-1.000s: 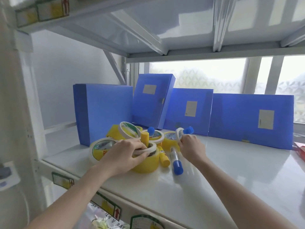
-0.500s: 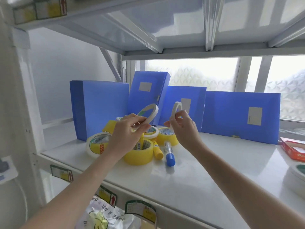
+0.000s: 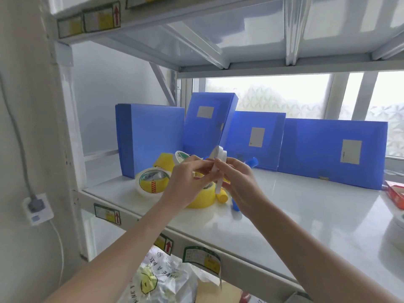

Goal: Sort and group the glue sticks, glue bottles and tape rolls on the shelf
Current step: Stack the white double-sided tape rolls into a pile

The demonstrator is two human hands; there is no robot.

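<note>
Both hands met above the shelf's (image 3: 295,206) front-left corner; the left hand (image 3: 185,184) and right hand (image 3: 238,182) pinched two thin white tape rolls (image 3: 219,169) face to face, on edge. The tape pile (image 3: 153,181) lay just beyond and left, nearer the left hand.

Red upward arrows mark the stickers on the shelf's front edges: upper sticker (image 3: 116,15), lower sticker (image 3: 117,217). Their small print is unreadable. The plastic bag (image 3: 162,278) below shows partial letters, "HAVE A NIC". File-box labels (image 3: 350,152) look illegible.

Blue file boxes (image 3: 332,153) with grey labels, centre; yellow tape rolls (image 3: 202,199) and white thin tape rings (image 3: 219,171), lower centre; white shelf (image 3: 306,215).
</note>
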